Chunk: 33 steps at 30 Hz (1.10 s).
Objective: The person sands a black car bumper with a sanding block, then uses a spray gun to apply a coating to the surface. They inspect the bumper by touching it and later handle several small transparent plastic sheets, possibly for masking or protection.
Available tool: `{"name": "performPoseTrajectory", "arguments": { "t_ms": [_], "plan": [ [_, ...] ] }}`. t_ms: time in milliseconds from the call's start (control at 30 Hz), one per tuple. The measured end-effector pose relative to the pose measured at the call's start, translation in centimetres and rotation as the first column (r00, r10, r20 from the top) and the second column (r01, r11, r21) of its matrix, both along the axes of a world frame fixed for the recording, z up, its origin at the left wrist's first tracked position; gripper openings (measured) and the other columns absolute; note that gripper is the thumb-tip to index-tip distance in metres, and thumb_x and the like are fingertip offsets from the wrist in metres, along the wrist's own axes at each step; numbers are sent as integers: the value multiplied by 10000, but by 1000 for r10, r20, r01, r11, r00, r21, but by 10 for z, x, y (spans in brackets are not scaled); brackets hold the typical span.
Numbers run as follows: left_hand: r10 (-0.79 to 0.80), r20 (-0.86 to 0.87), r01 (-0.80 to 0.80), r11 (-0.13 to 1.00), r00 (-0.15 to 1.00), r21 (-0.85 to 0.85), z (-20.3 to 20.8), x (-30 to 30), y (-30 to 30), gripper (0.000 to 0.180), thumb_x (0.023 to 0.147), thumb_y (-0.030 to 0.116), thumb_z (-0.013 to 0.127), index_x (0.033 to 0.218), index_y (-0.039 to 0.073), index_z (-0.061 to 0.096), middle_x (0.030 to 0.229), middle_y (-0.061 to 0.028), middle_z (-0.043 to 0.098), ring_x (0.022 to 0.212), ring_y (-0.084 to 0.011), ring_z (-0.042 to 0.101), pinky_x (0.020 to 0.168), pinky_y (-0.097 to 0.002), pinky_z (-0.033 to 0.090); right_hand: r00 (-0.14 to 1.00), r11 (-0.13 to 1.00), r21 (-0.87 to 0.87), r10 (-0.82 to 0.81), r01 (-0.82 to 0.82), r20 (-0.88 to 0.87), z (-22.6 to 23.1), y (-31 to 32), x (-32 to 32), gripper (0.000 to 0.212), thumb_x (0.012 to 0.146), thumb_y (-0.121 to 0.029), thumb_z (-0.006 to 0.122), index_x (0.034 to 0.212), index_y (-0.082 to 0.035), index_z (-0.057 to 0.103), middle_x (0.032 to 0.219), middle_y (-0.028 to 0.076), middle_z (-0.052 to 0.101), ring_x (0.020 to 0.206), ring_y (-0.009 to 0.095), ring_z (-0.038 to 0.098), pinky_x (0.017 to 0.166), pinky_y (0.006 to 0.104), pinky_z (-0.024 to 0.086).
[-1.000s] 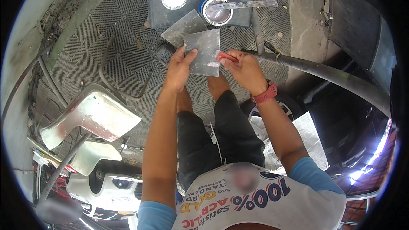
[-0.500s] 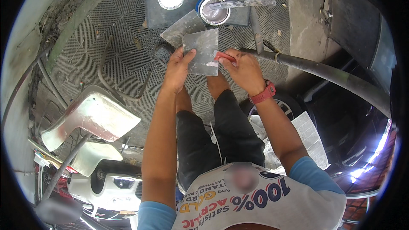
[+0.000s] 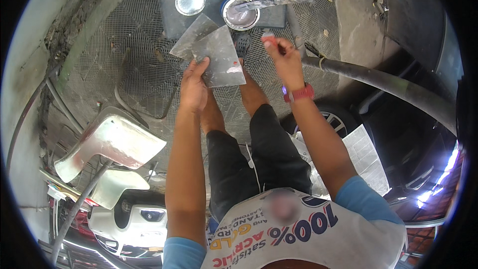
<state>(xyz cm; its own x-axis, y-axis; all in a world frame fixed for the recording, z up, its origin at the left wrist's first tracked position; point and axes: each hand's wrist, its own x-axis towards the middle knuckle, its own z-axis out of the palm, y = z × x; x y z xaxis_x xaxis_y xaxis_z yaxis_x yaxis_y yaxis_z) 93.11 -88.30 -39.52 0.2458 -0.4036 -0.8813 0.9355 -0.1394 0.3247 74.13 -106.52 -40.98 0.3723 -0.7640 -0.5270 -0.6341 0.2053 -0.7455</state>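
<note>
My left hand (image 3: 193, 89) is closed round the lower edge of two greyish see-through sheets, its thumb on top. The front sheet (image 3: 211, 47) overlaps the rear sheet (image 3: 188, 37), fanned to the left. Near the front sheet's right edge lie a whitish smear of paste (image 3: 233, 69) and a tiny red dab (image 3: 235, 64). To the right, apart from the sheets, my right hand (image 3: 289, 65) pinches a small red tube (image 3: 269, 39) with a pale end. Its finer detail is blurred.
Ahead, a dark stand (image 3: 172, 25) bears an open can (image 3: 225, 8) of grey paste with a flat stick (image 3: 279, 2) across it, plus a round silvery lid (image 3: 190, 2). A long pipe (image 3: 368, 77) runs at right. Pale curved panels (image 3: 117, 137) stand at left; newspaper (image 3: 366, 159) lies at lower right.
My right hand has lifted the red tube off the front sheet, moving up and right. A red dab now shows beside the paste. The sheets have shifted left and tilted in my left hand.
</note>
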Motion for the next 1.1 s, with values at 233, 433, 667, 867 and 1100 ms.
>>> {"name": "performPoseTrajectory", "arguments": {
  "t_ms": [233, 433, 667, 867, 1100],
  "plan": [
    [5, 27, -4, 1000, 1000, -28, 17, 10, -5, 446, 1066, 182, 673, 1450, -12, 558, 1397, -94, 653, 1307, -196, 620, 1143, -367, 464, 895, 879, 171, -428, 445, -128, -159, -89, -11, 316, 1017, -243, 762, 1218, -1, 733, 976, 52, 756, 849, 147, 710, 740, 310, 552],
    [-23, 20, 24, 997, 1000, -67, 43, 0, -24, 414, 1073, 163, 650, 1436, -11, 557, 1384, -107, 660, 1288, -202, 631, 1128, -376, 487, 822, 877, -33, -461, 479, -334, -180, -109, -35, 517, 1012, -406, 731, 1313, 12, 680, 1215, 165, 726, 1070, 201, 720, 856, 350, 569],
    [-28, -4, 27, 991, 1000, -130, 136, -35, -31, 431, 1074, 170, 639, 1458, -6, 554, 1415, -103, 654, 1318, -200, 618, 1166, -383, 460, 870, 597, 800, -421, 53, 257, 69, -13, 6, 622, 1089, -477, 653, 1541, -92, 471, 1342, 66, 680, 1174, 177, 674, 974, 350, 562],
    [-201, 5, 194, 942, 980, -274, 217, -58, -27, 401, 1088, 161, 624, 1462, 31, 556, 1391, -71, 678, 1307, -216, 646, 1149, -407, 490, 737, 575, 818, -552, -3, 390, 181, -5, 5, 340, 1073, -230, 705, 1366, -67, 646, 1217, 33, 732, 1075, 109, 699, 929, 302, 581],
    [-317, 168, 357, 872, 933, -335, 293, -36, -13, 469, 1114, 237, 627, 1530, 58, 503, 1446, -74, 646, 1320, -203, 633, 1135, -405, 508, 944, 984, -126, -83, 129, 318, 350, 5, -63, 456, 1056, -100, 668, 1503, -56, 588, 1344, 67, 719, 1156, 186, 699, 992, 358, 570]
  ]
}}
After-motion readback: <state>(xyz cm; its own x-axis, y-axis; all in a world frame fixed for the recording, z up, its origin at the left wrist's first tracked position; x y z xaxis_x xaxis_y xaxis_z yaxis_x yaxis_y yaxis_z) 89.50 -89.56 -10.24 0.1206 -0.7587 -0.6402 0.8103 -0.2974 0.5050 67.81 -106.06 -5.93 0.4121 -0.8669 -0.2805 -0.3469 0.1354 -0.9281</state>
